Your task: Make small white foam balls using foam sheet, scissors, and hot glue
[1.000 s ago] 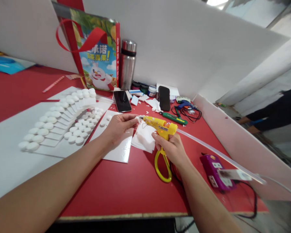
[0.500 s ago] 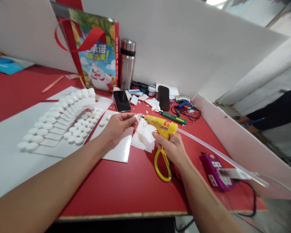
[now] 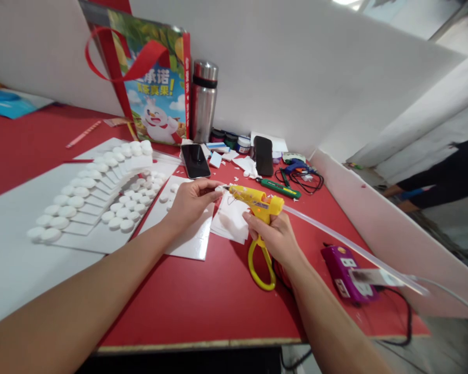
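Note:
My right hand (image 3: 275, 234) grips a yellow hot glue gun (image 3: 253, 197), from which a long clear glue stick (image 3: 335, 239) sticks out at the back. Between the thumb and fingers of my left hand (image 3: 193, 200) is a small white piece (image 3: 219, 190), mostly hidden, right at the gun's nozzle. Below the nozzle lie white paper sheets (image 3: 230, 221). A white board (image 3: 191, 246) under my left hand carries a few white discs. Farther left, a white model (image 3: 89, 205) has rows of round white discs and stepped strips.
Two phones (image 3: 195, 161), a green cutter (image 3: 278, 188), a blue tool with a cable (image 3: 298, 169) and paint jars (image 3: 231, 140) lie behind my hands. A steel flask (image 3: 205, 106) stands beside a printed bag (image 3: 156, 88). A purple power strip (image 3: 347, 275) is at right; a person stands beyond the partition.
The glue gun has shifted slightly left, its nozzle closer to the white piece in my left hand. Both hands keep their grip.

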Tool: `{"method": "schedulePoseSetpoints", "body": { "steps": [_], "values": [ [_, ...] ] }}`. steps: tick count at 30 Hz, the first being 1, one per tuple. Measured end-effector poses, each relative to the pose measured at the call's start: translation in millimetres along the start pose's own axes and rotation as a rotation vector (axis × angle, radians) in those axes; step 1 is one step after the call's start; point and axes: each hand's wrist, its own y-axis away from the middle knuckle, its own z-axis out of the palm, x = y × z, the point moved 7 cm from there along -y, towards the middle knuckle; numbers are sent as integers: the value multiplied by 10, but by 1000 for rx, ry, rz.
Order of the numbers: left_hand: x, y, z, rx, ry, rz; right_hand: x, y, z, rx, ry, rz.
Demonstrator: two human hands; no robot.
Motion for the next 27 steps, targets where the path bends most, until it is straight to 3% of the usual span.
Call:
{"method": "schedulePoseSetpoints", "body": {
  "steps": [7,20,27],
  "values": [
    [49,-2,-16,-12,-75,85,23,-3,-2,2,18,16],
    [-113,29,49,57,343,-199,31,-8,-30,31,12,-9],
    [-92,44,72,50,381,-230,26,4,12,-9,-18,-17]
  ]
}}
